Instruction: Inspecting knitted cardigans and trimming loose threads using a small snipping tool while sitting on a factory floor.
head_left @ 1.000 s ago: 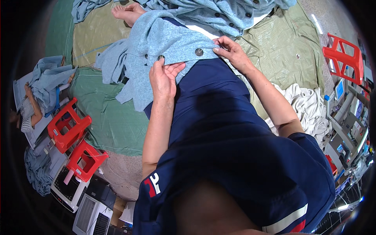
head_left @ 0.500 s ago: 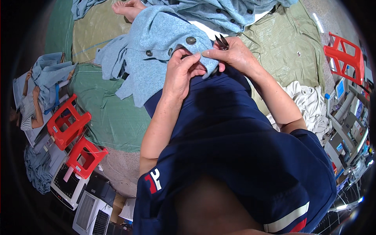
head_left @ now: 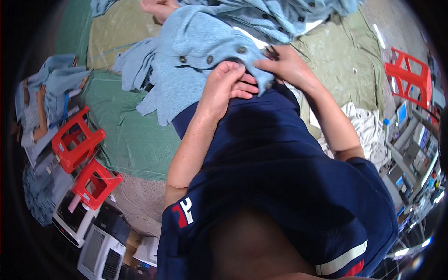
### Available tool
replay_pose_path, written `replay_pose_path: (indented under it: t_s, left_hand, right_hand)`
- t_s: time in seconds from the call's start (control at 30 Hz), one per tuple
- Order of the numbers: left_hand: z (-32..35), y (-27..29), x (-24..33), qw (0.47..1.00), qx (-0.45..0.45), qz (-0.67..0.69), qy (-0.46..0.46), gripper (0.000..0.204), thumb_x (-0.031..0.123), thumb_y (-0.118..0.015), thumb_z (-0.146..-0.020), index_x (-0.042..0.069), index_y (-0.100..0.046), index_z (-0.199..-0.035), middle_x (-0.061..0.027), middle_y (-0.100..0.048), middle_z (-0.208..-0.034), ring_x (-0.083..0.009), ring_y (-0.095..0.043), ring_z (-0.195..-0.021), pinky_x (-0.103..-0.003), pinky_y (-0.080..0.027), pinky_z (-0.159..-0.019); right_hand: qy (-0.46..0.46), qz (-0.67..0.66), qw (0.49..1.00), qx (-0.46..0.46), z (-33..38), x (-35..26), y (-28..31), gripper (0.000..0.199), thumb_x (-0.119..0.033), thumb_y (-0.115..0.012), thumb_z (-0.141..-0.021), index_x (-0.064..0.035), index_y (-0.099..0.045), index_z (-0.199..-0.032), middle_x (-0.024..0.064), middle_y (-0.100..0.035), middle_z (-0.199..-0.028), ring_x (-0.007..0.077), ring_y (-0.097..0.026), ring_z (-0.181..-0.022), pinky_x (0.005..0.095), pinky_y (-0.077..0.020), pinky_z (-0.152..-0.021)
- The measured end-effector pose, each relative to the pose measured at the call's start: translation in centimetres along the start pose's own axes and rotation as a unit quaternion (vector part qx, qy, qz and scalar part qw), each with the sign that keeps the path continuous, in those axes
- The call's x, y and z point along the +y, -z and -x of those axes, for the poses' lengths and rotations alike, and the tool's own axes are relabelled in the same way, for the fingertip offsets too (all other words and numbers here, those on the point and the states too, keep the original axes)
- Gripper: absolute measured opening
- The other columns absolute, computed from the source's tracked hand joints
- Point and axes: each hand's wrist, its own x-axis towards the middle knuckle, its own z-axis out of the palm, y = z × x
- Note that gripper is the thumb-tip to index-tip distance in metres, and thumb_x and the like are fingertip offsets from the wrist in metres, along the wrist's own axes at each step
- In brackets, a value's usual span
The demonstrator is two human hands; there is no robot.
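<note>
A light blue knitted cardigan with dark round buttons lies across my lap, its edge pulled up toward me. My left hand pinches the buttoned edge near one button. My right hand grips the same edge from the right and holds small dark snips at the fabric. Both hands touch each other over the cloth. My dark blue shirt fills the lower middle of the view.
More blue garments are heaped at the top on green and olive sheets. Two red plastic stools stand at left, another red stool at right. White cloth lies right. Grey machines sit lower left. Someone's hand shows at top.
My left hand rose from my lap to the cardigan's buttoned edge and closed on it beside my right hand. The cardigan was drawn up and bunched closer to me.
</note>
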Motion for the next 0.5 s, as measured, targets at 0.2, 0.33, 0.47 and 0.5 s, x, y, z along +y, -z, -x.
replay_pose_path:
  t_s: [0.2, 0.33, 0.47, 0.5]
  left_hand:
    - [3.2, 6.5, -0.7, 0.936, 0.239, -0.135, -0.222, 0.01, 0.009, -0.058, -0.091, 0.002, -0.055, -0.098, -0.0099, -0.066, -0.086, -0.0128, -0.063, -0.073, -0.023, -0.049, -0.064]
    - [6.5, 14.5, -2.9, 0.776, 0.409, -0.385, -0.287, 0.032, 0.017, -0.07, -0.079, 0.003, -0.055, -0.104, -0.0103, -0.06, -0.1, -0.0204, -0.057, -0.097, -0.033, -0.045, -0.081]
    - [9.4, 14.7, -5.0, 0.832, 0.224, -0.451, -0.233, 0.079, 0.02, -0.072, -0.072, 0.008, -0.035, -0.14, -0.0178, -0.037, -0.141, -0.0314, -0.037, -0.131, -0.04, -0.029, -0.109]
    - [9.4, 14.8, -5.2, 0.829, 0.239, -0.447, -0.236, 0.079, 0.02, -0.072, -0.072, 0.008, -0.035, -0.14, -0.0178, -0.037, -0.141, -0.0314, -0.037, -0.131, -0.04, -0.029, -0.109]
  right_hand:
    - [-0.087, 0.147, 0.984, 0.054, 0.4, 8.1, 8.4, 0.027, -0.022, -0.071, -0.075, 0.0005, -0.059, -0.085, 0.0035, -0.054, -0.07, 0.0132, -0.052, -0.064, 0.0301, -0.0424, -0.058]
    - [0.241, 0.283, 0.906, 0.203, -0.7, 4.6, 4.6, 0.022, -0.006, -0.066, -0.074, -0.0024, -0.059, -0.095, 0.0113, -0.059, -0.096, 0.0244, -0.06, -0.079, 0.0337, -0.0485, -0.07]
    - [0.429, 0.348, 0.829, 0.085, -2.9, -0.8, -2.1, 0.03, -0.004, -0.065, -0.067, -0.0054, -0.058, -0.096, 0.0115, -0.056, -0.1, 0.0317, -0.055, -0.097, 0.0391, -0.047, -0.08]
    - [0.423, 0.389, 0.817, 0.049, -3.4, -2.1, -3.9, 0.034, -0.005, -0.067, -0.065, -0.0062, -0.057, -0.099, 0.0107, -0.054, -0.103, 0.0304, -0.053, -0.099, 0.0387, -0.0474, -0.08]
